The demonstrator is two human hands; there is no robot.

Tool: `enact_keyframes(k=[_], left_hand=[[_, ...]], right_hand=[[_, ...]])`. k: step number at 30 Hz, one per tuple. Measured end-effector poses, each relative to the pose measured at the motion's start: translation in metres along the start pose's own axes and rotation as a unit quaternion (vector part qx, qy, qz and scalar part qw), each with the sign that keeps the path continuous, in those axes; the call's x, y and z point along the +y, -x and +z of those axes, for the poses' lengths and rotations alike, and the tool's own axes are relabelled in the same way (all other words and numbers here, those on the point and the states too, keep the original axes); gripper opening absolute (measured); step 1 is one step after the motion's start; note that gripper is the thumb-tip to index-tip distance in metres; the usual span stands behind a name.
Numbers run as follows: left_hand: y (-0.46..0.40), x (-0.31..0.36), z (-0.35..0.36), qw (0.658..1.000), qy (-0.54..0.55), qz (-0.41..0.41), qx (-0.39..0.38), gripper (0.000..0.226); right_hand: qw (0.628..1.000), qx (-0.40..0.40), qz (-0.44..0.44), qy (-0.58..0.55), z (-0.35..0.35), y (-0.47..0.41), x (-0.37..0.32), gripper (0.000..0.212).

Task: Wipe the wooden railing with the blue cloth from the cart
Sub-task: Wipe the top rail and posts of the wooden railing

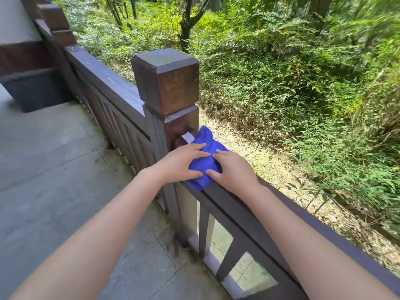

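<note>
A blue cloth [206, 146] lies bunched on the top rail of the dark wooden railing [281, 213], right beside the square brown post [171, 83]. My left hand [179, 162] presses on the cloth's left side with fingers spread. From the right, my right hand [232, 169] presses on it as well, fingertips almost meeting the left hand's. Both hands rest flat on the cloth, which hangs a little over the rail's near edge. No cart is in view.
The railing continues past the post toward the upper left [104, 83], with slats below. A grey paved floor [54, 169] lies to the left. Beyond the railing the ground drops to dry soil [270, 161] and dense green plants [303, 61].
</note>
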State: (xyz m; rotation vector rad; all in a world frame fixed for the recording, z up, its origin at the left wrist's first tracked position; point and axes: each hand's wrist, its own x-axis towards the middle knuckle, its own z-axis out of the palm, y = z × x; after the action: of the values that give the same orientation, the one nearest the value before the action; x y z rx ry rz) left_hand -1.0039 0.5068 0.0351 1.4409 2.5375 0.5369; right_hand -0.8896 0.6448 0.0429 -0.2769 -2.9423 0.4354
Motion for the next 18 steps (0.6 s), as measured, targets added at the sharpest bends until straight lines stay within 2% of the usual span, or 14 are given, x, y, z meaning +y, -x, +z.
enact_keyframes(k=[4,9,14,18], left_hand=[[0.022,0.011,0.013,0.998,0.005,0.008,0.057,0.054],[0.052,0.018,0.015,0.997,-0.015,0.006,0.073,0.048],[0.074,0.005,-0.010,0.989,0.111,-0.002,0.094,0.037],[0.097,-0.025,-0.048,0.978,0.184,-0.089,0.045,0.030]], right_hand=[[0.999,0.041,0.021,-0.008,0.004,0.022,-0.007,0.031],[0.997,0.075,0.021,-0.024,0.019,0.050,-0.022,0.022],[0.988,0.081,0.023,-0.127,0.012,0.043,-0.053,0.018],[0.979,0.031,-0.004,-0.203,-0.001,0.015,-0.088,0.015]])
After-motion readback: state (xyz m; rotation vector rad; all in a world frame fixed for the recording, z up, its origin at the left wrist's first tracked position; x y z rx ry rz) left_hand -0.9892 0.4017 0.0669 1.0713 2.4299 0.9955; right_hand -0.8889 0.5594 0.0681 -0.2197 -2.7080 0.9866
